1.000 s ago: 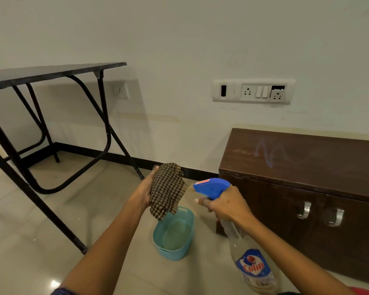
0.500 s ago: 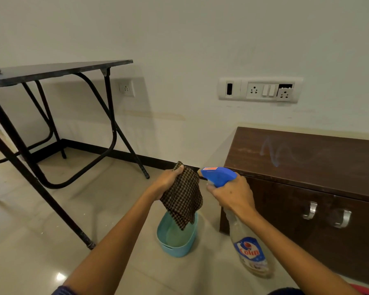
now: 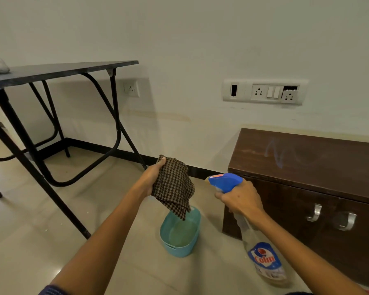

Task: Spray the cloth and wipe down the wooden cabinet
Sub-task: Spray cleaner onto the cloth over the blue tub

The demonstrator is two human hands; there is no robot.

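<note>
Tiled floor (image 3: 41,241), right hand (image 3: 241,199) gripping spray bottle (image 3: 262,252) (labelled "Colin")

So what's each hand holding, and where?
Left hand pinches the cloth by its upper edge; right hand grips the bottle at the neck, under the blue trigger head.

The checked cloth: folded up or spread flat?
Bunched, not spread. The left hand grips the checked cloth at its top and it hangs in loose folds above the blue tub.
</note>
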